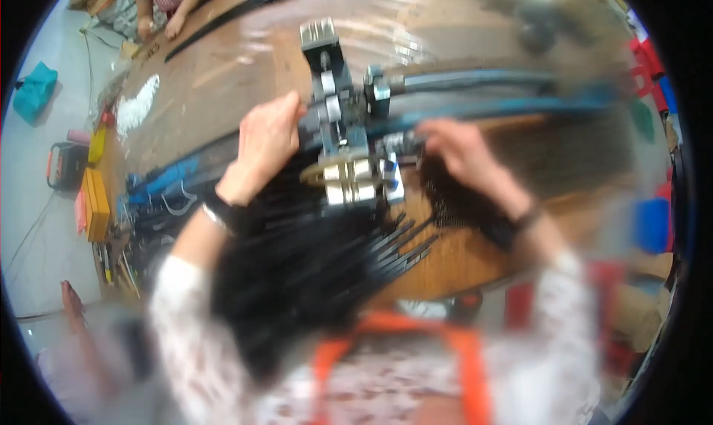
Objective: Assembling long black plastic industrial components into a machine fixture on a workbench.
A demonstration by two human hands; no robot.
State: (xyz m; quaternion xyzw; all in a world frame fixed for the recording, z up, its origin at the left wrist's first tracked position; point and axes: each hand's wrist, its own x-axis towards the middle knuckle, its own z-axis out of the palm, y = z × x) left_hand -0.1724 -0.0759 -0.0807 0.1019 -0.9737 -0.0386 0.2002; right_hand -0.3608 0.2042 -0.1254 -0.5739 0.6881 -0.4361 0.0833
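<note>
A metal clamping fixture [342, 117] with black and silver blocks stands on the wooden table in front of me. A brass-coloured curved part [345, 171] sits at its near end. My left hand [267, 134] is closed beside the fixture's left side; what its fingers hold, if anything, is hidden. On the other side my right hand [462, 152] has its fingers bent together by a small cylinder-like part [397, 141]; it is blurred, and whatever is in the fingers is too small to name. Many thin black strips [290, 269] lie in a heap below the fixture.
Long black and blue strips [475, 109] run rightward from the fixture. A white pile [139, 106] of small bits lies at left, with a yellow box [95, 204] at the table edge. Another person's hand [175, 25] rests at the far left. Blue bin [652, 224] at right.
</note>
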